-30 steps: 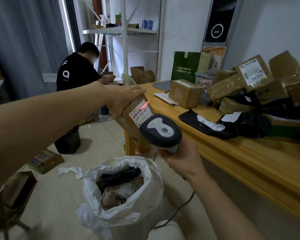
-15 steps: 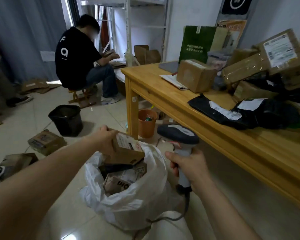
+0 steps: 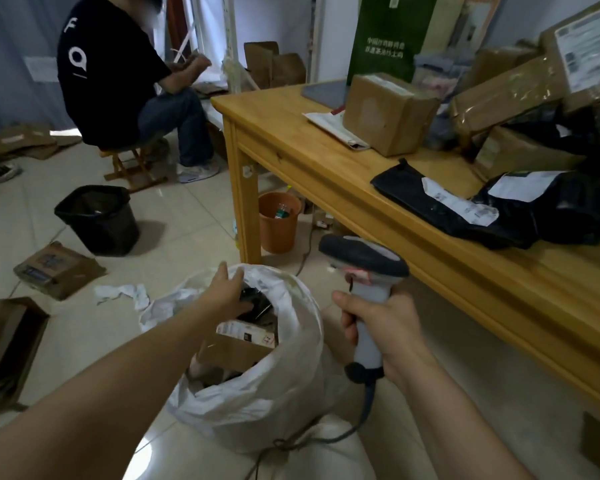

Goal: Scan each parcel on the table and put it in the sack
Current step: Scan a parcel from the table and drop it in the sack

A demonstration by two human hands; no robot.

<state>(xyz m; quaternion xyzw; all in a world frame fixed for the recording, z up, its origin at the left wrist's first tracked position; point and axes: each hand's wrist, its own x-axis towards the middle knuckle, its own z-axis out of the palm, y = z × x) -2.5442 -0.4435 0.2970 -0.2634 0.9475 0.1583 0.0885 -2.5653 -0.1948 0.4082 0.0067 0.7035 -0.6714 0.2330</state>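
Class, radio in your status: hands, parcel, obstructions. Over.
Left hand open at sack mouth, empty. Right hand grips scanner. Labelled box lies in sack. Nothing blocking the mouth.

Sack point(image 3: 257, 403): white woven plastic, crinkled, faint sheen.
Scanner point(image 3: 364, 261): hard plastic, dark matt head, smooth pale grey handle.
Table point(image 3: 284, 129): pale wood, smooth, satin varnish (grain shows through).
Brown box point(image 3: 385, 112): matt cardboard, paper label on top.
Taped box point(image 3: 499, 95): cardboard under glossy, wrinkled clear tape.
Black mailer point(image 3: 402, 192): thin plastic film, dull sheen, white paper label.
Floor point(image 3: 187, 237): glazed tile, glossy, reflecting light.
Orange bin point(image 3: 278, 230): smooth matt plastic.
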